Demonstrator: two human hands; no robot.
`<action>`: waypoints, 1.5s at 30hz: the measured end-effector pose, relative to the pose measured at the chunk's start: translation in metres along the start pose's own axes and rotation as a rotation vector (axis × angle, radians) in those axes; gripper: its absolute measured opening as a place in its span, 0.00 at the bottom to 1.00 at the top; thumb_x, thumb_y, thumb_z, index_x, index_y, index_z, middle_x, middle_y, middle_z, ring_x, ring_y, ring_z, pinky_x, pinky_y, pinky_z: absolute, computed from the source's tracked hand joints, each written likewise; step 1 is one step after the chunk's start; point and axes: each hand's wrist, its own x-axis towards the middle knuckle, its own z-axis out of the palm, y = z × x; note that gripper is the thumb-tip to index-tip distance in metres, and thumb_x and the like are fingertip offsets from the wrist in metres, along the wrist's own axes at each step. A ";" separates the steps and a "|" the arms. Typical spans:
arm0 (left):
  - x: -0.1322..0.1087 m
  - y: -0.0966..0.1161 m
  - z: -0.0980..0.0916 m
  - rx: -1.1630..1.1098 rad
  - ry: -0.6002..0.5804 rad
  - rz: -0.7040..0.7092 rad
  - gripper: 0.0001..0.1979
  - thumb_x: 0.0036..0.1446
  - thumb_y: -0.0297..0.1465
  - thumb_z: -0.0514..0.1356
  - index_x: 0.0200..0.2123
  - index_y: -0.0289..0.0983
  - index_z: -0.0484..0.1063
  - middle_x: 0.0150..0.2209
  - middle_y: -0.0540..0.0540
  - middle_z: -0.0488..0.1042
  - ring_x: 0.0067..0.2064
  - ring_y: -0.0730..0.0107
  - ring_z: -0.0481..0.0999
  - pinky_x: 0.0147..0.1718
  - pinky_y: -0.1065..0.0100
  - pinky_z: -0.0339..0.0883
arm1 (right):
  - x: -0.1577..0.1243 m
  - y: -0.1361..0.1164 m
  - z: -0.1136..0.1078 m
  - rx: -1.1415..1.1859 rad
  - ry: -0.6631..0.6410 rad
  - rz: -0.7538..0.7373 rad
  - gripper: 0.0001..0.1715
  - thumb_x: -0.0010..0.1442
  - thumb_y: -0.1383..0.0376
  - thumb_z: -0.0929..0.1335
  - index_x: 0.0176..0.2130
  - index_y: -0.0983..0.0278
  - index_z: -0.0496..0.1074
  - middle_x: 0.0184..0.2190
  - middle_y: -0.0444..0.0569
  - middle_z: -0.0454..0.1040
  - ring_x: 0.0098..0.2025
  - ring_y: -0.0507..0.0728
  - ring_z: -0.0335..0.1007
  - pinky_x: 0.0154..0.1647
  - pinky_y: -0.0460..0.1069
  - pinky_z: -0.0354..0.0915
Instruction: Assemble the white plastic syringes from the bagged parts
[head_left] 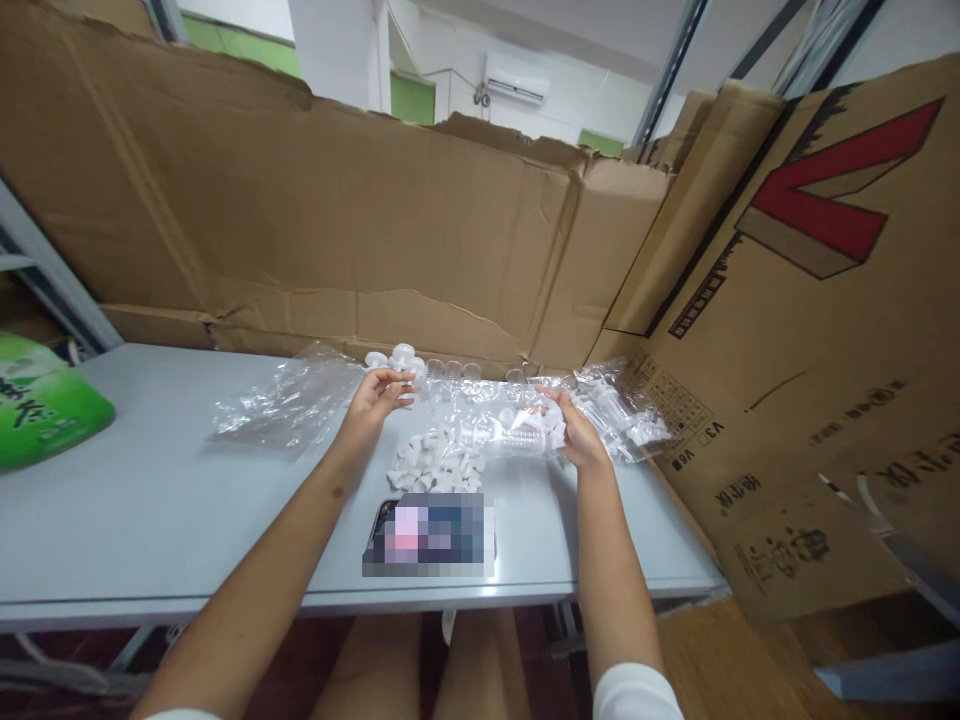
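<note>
A clear plastic bag [502, 425] with white plastic pieces and ribbed clear parts inside is stretched between my hands above the table. My right hand [581, 430] is closed on its right end. At its left end my left hand [380, 395] has its fingers bent together on the film; the exact grip is hard to make out. Below the bag lies a loose pile of small white plastic pieces [435, 465]. Just behind my left hand are several white round-topped parts [403, 355], beside a row of clear round containers [452, 370].
On the grey table [187, 520] a crumpled clear bag [281, 405] lies left, and another bag of white parts [622, 410] right. A phone [427, 535], blurred out, lies near the front edge. A green package [49, 400] stands far left. Cardboard walls [337, 220] enclose the back and right.
</note>
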 end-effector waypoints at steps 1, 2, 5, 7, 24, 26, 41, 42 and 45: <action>-0.001 -0.002 0.000 0.081 0.022 0.046 0.15 0.49 0.41 0.59 0.35 0.39 0.61 0.40 0.46 0.68 0.37 0.69 0.71 0.36 0.68 0.64 | 0.001 0.000 0.000 -0.008 0.025 -0.006 0.30 0.53 0.44 0.61 0.49 0.57 0.63 0.34 0.50 0.77 0.34 0.60 0.74 0.33 0.55 0.67; -0.002 -0.003 0.001 0.169 0.035 0.080 0.15 0.48 0.41 0.59 0.34 0.39 0.60 0.36 0.48 0.68 0.34 0.71 0.70 0.34 0.70 0.63 | 0.002 0.001 0.000 -0.014 0.048 -0.016 0.31 0.52 0.44 0.60 0.49 0.57 0.63 0.35 0.50 0.77 0.34 0.60 0.74 0.33 0.55 0.67; -0.008 -0.007 0.007 0.468 0.030 0.133 0.14 0.47 0.41 0.59 0.28 0.38 0.60 0.24 0.53 0.63 0.26 0.75 0.64 0.28 0.73 0.59 | 0.004 0.003 0.005 -0.016 0.086 -0.056 0.32 0.52 0.43 0.60 0.50 0.57 0.63 0.36 0.50 0.77 0.36 0.60 0.74 0.33 0.55 0.68; -0.013 -0.010 0.011 0.662 0.001 0.138 0.14 0.47 0.41 0.59 0.24 0.38 0.61 0.21 0.54 0.61 0.24 0.75 0.61 0.25 0.73 0.55 | 0.004 0.004 0.009 -0.008 0.093 -0.077 0.31 0.53 0.43 0.59 0.50 0.57 0.63 0.36 0.50 0.76 0.37 0.60 0.74 0.34 0.55 0.68; -0.008 -0.018 0.005 0.877 0.024 0.096 0.08 0.47 0.34 0.53 0.20 0.38 0.64 0.20 0.53 0.65 0.25 0.73 0.63 0.27 0.72 0.54 | 0.002 0.006 0.022 0.006 0.089 -0.135 0.29 0.54 0.45 0.60 0.49 0.57 0.64 0.38 0.50 0.76 0.38 0.61 0.73 0.34 0.54 0.68; -0.004 -0.014 -0.001 0.872 0.066 0.100 0.08 0.47 0.35 0.54 0.21 0.38 0.65 0.20 0.53 0.65 0.25 0.73 0.63 0.27 0.73 0.54 | 0.003 0.004 0.016 0.022 0.135 -0.153 0.30 0.54 0.45 0.60 0.50 0.57 0.64 0.38 0.50 0.76 0.38 0.61 0.73 0.34 0.54 0.69; 0.003 -0.001 -0.012 0.489 0.187 0.152 0.14 0.49 0.42 0.57 0.27 0.36 0.66 0.24 0.50 0.70 0.28 0.72 0.71 0.32 0.71 0.65 | 0.004 0.000 0.005 0.113 0.209 -0.148 0.24 0.59 0.50 0.58 0.48 0.60 0.65 0.34 0.50 0.77 0.38 0.59 0.74 0.37 0.55 0.69; 0.002 0.000 -0.009 0.376 0.128 0.095 0.15 0.49 0.43 0.57 0.29 0.35 0.66 0.24 0.50 0.71 0.28 0.71 0.72 0.33 0.69 0.66 | 0.003 0.000 0.008 0.102 0.204 -0.144 0.24 0.58 0.50 0.58 0.48 0.60 0.65 0.35 0.50 0.77 0.38 0.59 0.74 0.37 0.55 0.69; 0.000 0.002 -0.004 0.173 0.024 -0.107 0.19 0.47 0.44 0.58 0.34 0.33 0.67 0.30 0.45 0.74 0.33 0.66 0.76 0.38 0.63 0.68 | 0.000 -0.001 0.018 0.068 0.170 -0.116 0.25 0.58 0.50 0.59 0.49 0.60 0.65 0.36 0.51 0.77 0.38 0.60 0.73 0.38 0.56 0.68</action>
